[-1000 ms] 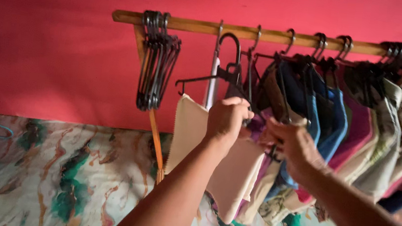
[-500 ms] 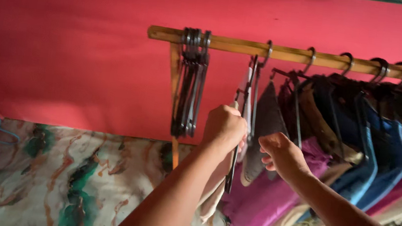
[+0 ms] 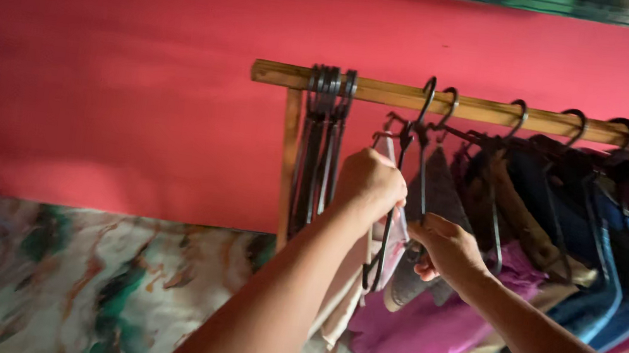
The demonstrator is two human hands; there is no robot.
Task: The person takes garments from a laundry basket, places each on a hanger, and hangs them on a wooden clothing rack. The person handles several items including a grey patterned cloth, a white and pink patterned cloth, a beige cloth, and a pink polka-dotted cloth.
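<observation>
While the left hand (image 3: 370,184) is clenched on a black hanger (image 3: 394,200) carrying beige cloth (image 3: 341,296) at frame centre, hooked on the wooden rail (image 3: 386,92), right hand (image 3: 447,249) seemingly pinches the neighbouring grey garment (image 3: 436,205).

Both arms raised forward and up, left hand (image 3: 370,184) closed in a fist, right hand (image 3: 447,249) beside it, fingers curled.

Empty hangers (image 3: 323,146) left on rail (image 3: 477,108), clothes (image 3: 558,225) right
</observation>
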